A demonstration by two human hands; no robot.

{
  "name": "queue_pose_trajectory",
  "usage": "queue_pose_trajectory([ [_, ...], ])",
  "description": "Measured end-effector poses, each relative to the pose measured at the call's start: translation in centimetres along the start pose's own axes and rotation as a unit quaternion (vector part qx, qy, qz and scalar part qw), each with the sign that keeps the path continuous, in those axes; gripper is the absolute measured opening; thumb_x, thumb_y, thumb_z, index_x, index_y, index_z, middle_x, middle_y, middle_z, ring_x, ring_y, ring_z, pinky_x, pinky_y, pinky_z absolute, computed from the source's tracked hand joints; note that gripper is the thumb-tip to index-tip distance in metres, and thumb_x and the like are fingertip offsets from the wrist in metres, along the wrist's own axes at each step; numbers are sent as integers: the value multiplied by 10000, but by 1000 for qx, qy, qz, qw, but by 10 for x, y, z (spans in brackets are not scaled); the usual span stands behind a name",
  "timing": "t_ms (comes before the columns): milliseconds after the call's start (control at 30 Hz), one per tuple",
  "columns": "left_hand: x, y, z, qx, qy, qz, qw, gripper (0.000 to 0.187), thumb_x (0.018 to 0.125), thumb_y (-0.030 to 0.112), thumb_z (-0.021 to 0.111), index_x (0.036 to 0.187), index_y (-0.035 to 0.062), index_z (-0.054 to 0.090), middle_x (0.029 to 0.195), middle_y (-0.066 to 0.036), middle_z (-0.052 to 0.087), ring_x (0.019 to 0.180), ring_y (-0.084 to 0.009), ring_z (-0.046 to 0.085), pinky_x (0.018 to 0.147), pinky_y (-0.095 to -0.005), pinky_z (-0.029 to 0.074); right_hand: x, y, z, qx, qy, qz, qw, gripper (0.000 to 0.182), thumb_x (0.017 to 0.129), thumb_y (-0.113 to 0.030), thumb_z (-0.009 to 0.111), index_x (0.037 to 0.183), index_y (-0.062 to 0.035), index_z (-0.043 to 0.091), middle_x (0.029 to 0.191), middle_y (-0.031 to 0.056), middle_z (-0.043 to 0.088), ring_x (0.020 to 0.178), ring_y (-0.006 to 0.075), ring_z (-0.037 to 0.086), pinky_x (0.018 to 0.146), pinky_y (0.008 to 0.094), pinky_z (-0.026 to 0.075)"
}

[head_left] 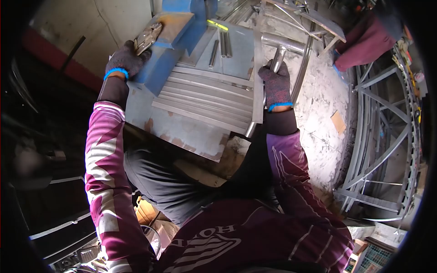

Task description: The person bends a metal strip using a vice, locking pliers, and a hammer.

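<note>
My left hand (127,60), in a dark knit glove with a blue cuff, is closed around the near end of a worn, brownish metal tool (148,38) that looks like a clamp. The tool is against a blue metal machine (160,63). My right hand (277,83), gloved the same way, grips a shiny metal tube (278,59) that meets a crosswise tube (284,43) in a T. Between my hands, several flat metal bars (207,95) lie side by side on a grey metal sheet (182,133). My palms are hidden.
Short metal tubes (224,45) and a yellow-green marker-like item (217,24) lie beyond the bars. On the right stands a grey metal truss frame (380,136). A person's maroon garment (371,43) shows at upper right. A cardboard scrap (338,122) lies on the floor.
</note>
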State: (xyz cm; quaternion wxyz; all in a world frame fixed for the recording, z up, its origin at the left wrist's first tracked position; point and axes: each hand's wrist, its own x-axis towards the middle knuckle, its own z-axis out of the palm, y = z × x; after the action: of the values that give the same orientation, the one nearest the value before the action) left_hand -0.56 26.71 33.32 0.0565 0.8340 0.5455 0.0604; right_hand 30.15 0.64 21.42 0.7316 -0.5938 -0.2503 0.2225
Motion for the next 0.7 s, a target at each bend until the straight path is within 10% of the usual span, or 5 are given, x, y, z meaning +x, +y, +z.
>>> queue_pose_trajectory([
  [567, -23, 9, -1, 26, 86, 14, 996, 626, 875, 532, 607, 1332, 108, 557, 1168, -238, 668, 1100, -424, 634, 923, -513, 516, 202, 75, 47, -361, -27, -40, 931, 324, 707, -147, 731, 963, 7, 608, 758, 128, 647, 670, 238, 636, 621, 381, 513],
  [633, -19, 6, 0, 22, 74, 25, 997, 614, 876, 526, 609, 1324, 109, 561, 1160, -239, 670, 1094, -426, 635, 921, -509, 517, 212, 75, 50, -373, -88, 18, 924, 316, 704, -127, 707, 952, 38, 601, 837, 232, 673, 796, 357, 693, 724, 432, 554],
  [700, -18, 6, 2, -14, 62, 5, 998, 591, 878, 507, 618, 1312, 109, 563, 1145, -238, 674, 1080, -431, 636, 916, -507, 516, 245, 122, 40, -445, -88, -27, 891, 311, 710, -92, 679, 999, -7, 604, 748, 145, 646, 643, 278, 646, 575, 392, 519],
])
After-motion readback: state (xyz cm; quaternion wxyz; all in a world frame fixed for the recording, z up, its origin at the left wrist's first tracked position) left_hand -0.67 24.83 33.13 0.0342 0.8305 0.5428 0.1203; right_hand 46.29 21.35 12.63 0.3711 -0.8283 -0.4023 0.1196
